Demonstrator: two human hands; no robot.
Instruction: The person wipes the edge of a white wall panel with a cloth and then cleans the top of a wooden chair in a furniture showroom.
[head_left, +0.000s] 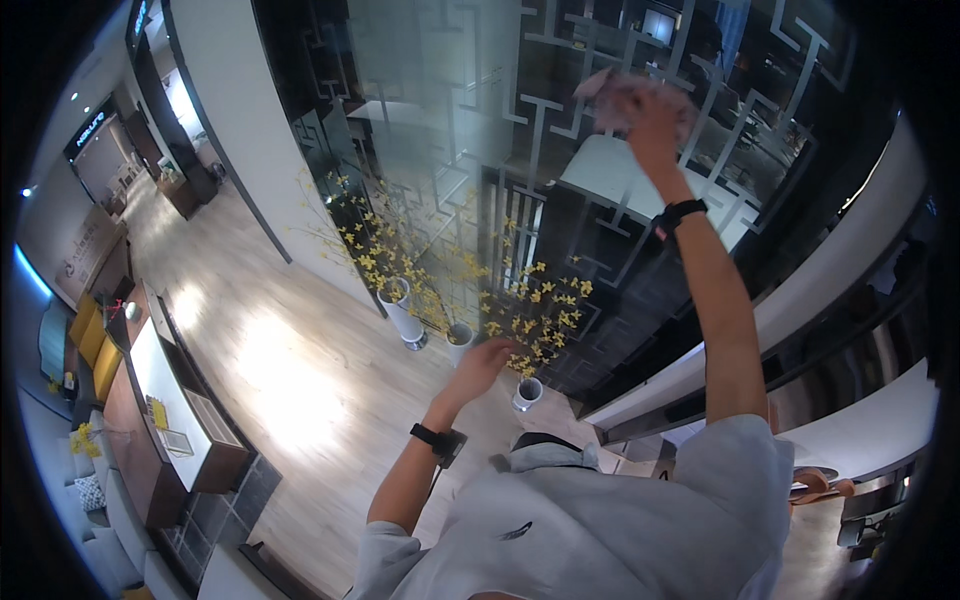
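Raised high, my right hand (651, 118) presses a pinkish cloth (609, 105) against a glass panel (559, 161) patterned with frosted geometric lines. Both hand and cloth are motion-blurred. Lower down, my left hand (484, 367) hangs in the air with bent fingers and no object visible in it. Near it, in the picture, are branches of yellow artificial-looking flowers (536, 319) in front of the glass. They stand in white vases: a tall one (403, 311) at the left, another (460, 346) partly behind my left hand, and a smaller one (527, 394) at the right.
Pale wood flooring (300, 375) runs along the left beside a white wall (232, 112). A low table with a white top (169, 397) and a grey sofa (124, 517) stand at far left. A curved white ledge (817, 285) borders the glass at right.
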